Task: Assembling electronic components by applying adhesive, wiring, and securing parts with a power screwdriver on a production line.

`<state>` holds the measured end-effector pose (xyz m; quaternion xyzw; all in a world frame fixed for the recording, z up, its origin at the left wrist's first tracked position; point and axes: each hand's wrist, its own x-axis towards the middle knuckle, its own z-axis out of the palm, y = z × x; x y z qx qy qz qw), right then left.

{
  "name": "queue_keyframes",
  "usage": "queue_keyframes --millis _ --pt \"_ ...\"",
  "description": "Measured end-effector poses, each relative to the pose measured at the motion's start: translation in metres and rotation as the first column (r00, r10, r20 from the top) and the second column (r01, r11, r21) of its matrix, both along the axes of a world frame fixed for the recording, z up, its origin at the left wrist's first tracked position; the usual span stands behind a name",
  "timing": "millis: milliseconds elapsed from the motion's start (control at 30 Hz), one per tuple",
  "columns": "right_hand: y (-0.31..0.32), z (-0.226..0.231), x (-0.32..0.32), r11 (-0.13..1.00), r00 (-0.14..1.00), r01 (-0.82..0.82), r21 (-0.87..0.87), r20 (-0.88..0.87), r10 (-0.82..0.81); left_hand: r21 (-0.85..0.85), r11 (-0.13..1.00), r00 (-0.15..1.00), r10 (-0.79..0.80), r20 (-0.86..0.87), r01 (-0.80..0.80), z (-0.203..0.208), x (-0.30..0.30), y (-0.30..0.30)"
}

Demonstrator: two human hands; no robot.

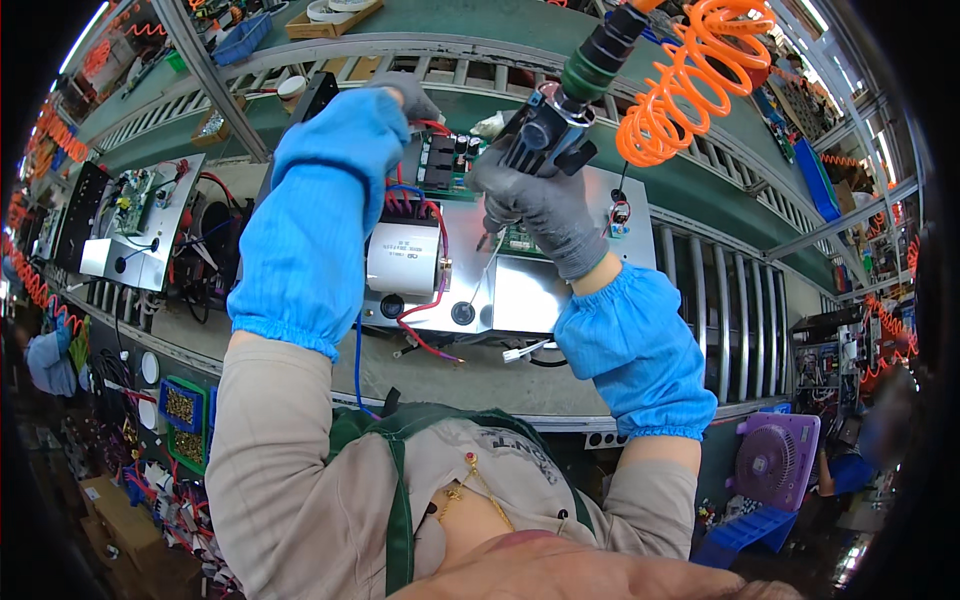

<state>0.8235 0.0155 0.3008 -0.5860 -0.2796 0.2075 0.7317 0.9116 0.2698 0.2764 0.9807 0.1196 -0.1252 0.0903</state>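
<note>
My right hand [545, 215], in a grey glove, is wrapped round a pneumatic screwdriver [548, 125]. The tool slants, with its black and green upper end toward the far side and its tip low beside a circuit board on a metal chassis [470, 300]. At the chassis's far left is my left hand [415, 100], also grey-gloved; its fingers are mostly hidden behind the blue sleeve, so its grip does not show. A white cylinder [403, 258] is mounted on the chassis between my forearms, with red and blue wires beside it. Behind it stands a board with black parts [447, 160].
An orange coiled air hose [690, 80] hangs at the far right. More metal chassis with boards [150, 215] stand on the left of the roller conveyor [735, 310]. Bins of small screws [183, 405] lie lower left, and a purple fan [770, 460] stands lower right.
</note>
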Motion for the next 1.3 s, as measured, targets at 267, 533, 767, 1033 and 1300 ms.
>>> queue_keyframes --millis 267,533,767,1033,1300 --pt "0.001 0.005 -0.012 0.999 0.999 -0.019 0.044 0.032 0.017 -0.837 0.402 0.447 0.713 0.54 0.37 0.01 -0.066 -0.021" --pt "-0.031 0.06 0.016 0.964 0.968 -0.237 0.124 -0.056 0.245 -0.637 0.176 0.444 0.579 0.684 0.751 0.04 -0.133 -0.043" --pt "0.003 0.064 0.038 0.953 0.939 -0.22 0.208 -0.219 0.264 -0.271 -0.913 0.94 0.245 0.238 0.307 -0.003 -0.122 -0.013" --pt "0.033 0.059 0.021 0.874 0.915 -0.3 0.383 -0.144 0.377 -0.831 -0.282 0.692 0.704 0.159 0.479 0.012 -0.148 -0.02" --pt "0.024 0.049 0.028 0.91 0.966 -0.072 0.407 -0.2 0.166 -0.206 0.914 0.021 0.212 0.977 0.351 0.01 -0.241 -0.061"
